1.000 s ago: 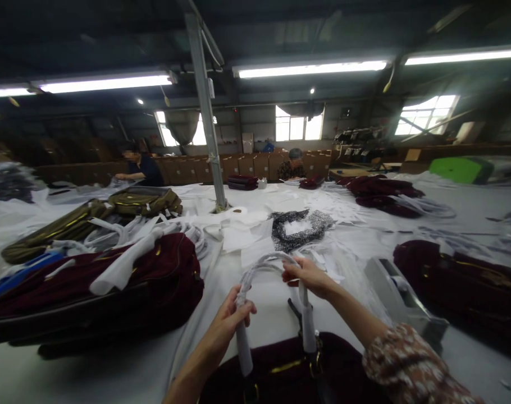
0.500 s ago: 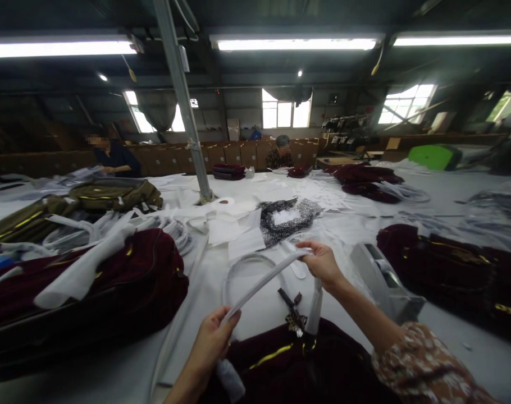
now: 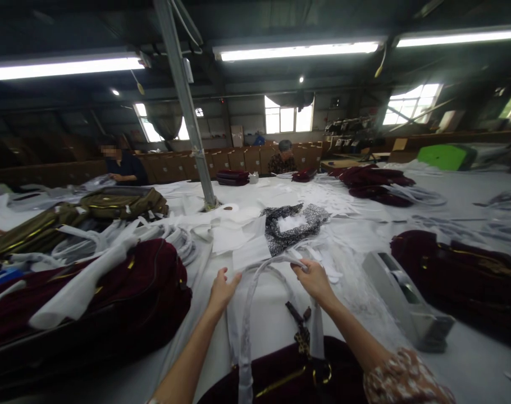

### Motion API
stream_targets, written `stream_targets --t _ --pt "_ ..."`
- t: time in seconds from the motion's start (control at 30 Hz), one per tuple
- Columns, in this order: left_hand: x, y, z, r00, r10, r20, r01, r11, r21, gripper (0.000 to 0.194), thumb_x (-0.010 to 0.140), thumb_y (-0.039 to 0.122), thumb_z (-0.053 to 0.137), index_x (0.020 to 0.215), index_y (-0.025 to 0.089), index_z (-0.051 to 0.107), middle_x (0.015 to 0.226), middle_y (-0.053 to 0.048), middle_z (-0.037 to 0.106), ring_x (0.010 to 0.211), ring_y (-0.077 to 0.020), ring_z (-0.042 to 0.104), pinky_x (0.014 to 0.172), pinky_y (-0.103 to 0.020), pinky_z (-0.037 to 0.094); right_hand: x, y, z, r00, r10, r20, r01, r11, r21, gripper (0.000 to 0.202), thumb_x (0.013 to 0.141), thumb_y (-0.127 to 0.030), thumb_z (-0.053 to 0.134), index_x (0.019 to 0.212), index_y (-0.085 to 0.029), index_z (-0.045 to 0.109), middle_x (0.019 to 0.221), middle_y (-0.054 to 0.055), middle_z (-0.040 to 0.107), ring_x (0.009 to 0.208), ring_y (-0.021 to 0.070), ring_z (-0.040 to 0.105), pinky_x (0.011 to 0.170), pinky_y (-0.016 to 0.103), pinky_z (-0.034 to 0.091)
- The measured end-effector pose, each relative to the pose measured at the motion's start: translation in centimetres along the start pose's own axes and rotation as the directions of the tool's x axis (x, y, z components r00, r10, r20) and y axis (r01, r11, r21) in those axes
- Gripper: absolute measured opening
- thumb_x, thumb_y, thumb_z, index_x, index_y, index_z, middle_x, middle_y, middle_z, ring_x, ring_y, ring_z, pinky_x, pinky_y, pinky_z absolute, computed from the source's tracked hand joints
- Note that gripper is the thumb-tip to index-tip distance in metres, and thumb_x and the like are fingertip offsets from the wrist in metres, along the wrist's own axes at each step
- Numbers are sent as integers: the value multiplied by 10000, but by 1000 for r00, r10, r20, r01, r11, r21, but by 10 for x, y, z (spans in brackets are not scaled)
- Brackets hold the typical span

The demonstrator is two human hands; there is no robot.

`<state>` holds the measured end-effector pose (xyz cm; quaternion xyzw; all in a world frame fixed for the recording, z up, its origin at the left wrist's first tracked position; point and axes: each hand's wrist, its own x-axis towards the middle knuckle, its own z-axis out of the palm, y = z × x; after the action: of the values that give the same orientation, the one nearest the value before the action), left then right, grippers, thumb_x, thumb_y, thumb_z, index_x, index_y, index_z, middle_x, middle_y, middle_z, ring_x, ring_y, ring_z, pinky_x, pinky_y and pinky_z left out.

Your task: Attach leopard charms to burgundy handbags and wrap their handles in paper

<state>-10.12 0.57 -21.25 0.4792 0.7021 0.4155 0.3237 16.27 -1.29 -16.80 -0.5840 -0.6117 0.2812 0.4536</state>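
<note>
A dark maroon bag [image 3: 289, 377] with a gold zip lies at the bottom centre, its near part cut off by the frame. From it rises a looped handle [image 3: 247, 314] covered in whitish wrapping. My right hand [image 3: 316, 281] pinches this handle near the top of its arc. Left of the loop, my left hand [image 3: 222, 290] is raised with thumb and fingers apart, holding nothing. A dark tag with a patterned charm [image 3: 301, 336] hangs by the handle's right base. Behind the hands lies a black-and-white speckled piece [image 3: 276, 241] among white sheets [image 3: 230, 238].
A grey tape dispenser [image 3: 407, 303] stands to the right, beside another maroon bag [image 3: 457, 269]. On the left are a large maroon bag [image 3: 154, 280] and olive bags [image 3: 124, 202]. A metal post [image 3: 196, 134] rises from the table. Two people [image 3: 127, 165] work across it.
My left hand has let go of the wrapped handle and moved up and forward. The handle now arches up from the bag, with my right hand still on it. The view has shifted slightly.
</note>
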Motion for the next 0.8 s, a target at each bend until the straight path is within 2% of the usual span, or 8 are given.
stream_targets --t 0.1,0.2,0.33,0.43,0.5,0.63,0.73,0.8 --pt "13 -5 25 999 -13 48 10 997 71 608 642 377 673 1136 83 475 851 -117 623 848 -259 592 735 -312 411 -2 6 2 1000 -7 13 8 1000 -18 254 769 -386 514 764 -203 690 558 -15 592 520 152 516 503 241 354" --pt "13 3 32 982 52 184 -68 994 81 321 700 344 604 921 114 570 634 -16 574 631 -184 557 608 -263 390 0 13 0 998 -59 22 59 998 -16 285 797 -403 495 833 -204 696 641 -12 637 594 162 566 557 247 407" --pt "1 33 11 906 231 356 -252 968 15 280 782 408 501 688 153 565 561 34 488 545 -115 449 539 -218 330 7 17 -2 980 -192 -49 193 981 12 257 797 -371 523 927 -225 690 926 27 665 871 200 597 791 314 455" --pt "-14 58 -10 855 319 410 -343 939 -15 303 819 435 455 825 160 580 591 40 498 542 -100 411 536 -210 318 12 11 -2 958 -275 -78 281 958 65 313 803 -366 531 1061 -232 646 1145 57 605 1092 224 516 959 380 382" --pt "-26 69 -19 826 360 433 -375 925 -54 333 839 451 424 946 167 561 610 41 495 538 -98 402 524 -209 314 12 3 -1 956 -292 -28 294 950 102 402 821 -380 516 1191 -230 562 1204 64 578 1129 225 497 970 384 375" --pt "-48 69 -25 815 339 470 -310 940 -142 365 848 491 404 979 171 521 609 46 463 524 -97 417 498 -208 320 8 -13 -4 937 -313 153 298 948 112 358 824 -382 531 1145 -236 588 1023 34 664 895 197 603 784 306 468" --pt "-56 57 -31 829 282 483 -259 959 -115 341 838 490 427 887 168 528 552 68 395 472 -83 373 469 -203 308 3 -19 -9 928 -352 122 344 935 82 215 837 -337 520 963 -236 661 870 4 677 776 170 597 693 266 459" --pt "-57 57 -41 822 258 507 -234 966 -111 325 825 467 467 919 164 539 587 57 436 494 -85 403 491 -204 338 1 -21 -11 925 -370 83 369 929 22 191 846 -320 510 928 -247 667 821 -1 667 752 168 586 681 265 447"
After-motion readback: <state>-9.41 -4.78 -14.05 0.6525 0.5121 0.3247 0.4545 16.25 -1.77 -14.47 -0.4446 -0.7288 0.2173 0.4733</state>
